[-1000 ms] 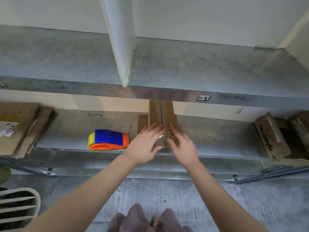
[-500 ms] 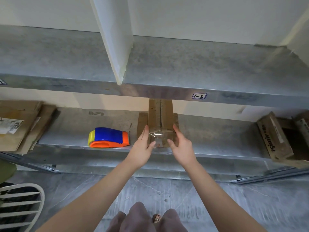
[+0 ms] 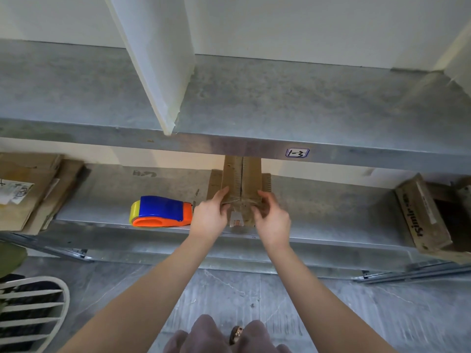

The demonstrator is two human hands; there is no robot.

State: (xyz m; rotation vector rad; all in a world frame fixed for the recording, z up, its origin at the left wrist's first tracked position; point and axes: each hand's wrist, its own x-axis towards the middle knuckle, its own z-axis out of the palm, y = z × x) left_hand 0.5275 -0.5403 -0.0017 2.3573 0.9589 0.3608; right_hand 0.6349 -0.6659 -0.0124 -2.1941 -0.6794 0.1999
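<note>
A narrow brown cardboard box (image 3: 241,179) stands on the lower metal shelf (image 3: 107,197), its closed top flaps sealed with clear tape that runs over the near end. My left hand (image 3: 210,216) grips the box's near left corner, thumb on the front face. My right hand (image 3: 271,217) grips the near right corner, fingers curled onto the taped front. A blue, orange and yellow tape dispenser (image 3: 161,212) lies on the shelf just left of my left hand.
An upper metal shelf (image 3: 254,103) with a white divider (image 3: 158,59) and a label (image 3: 297,153) overhangs the box. Flat cardboard (image 3: 23,189) lies at far left, an open printed carton (image 3: 423,215) at far right. A white slatted basket (image 3: 30,314) stands on the floor.
Both hands slid from lying flat on the box top back to its near end, and now curl round the two front corners over the tape.
</note>
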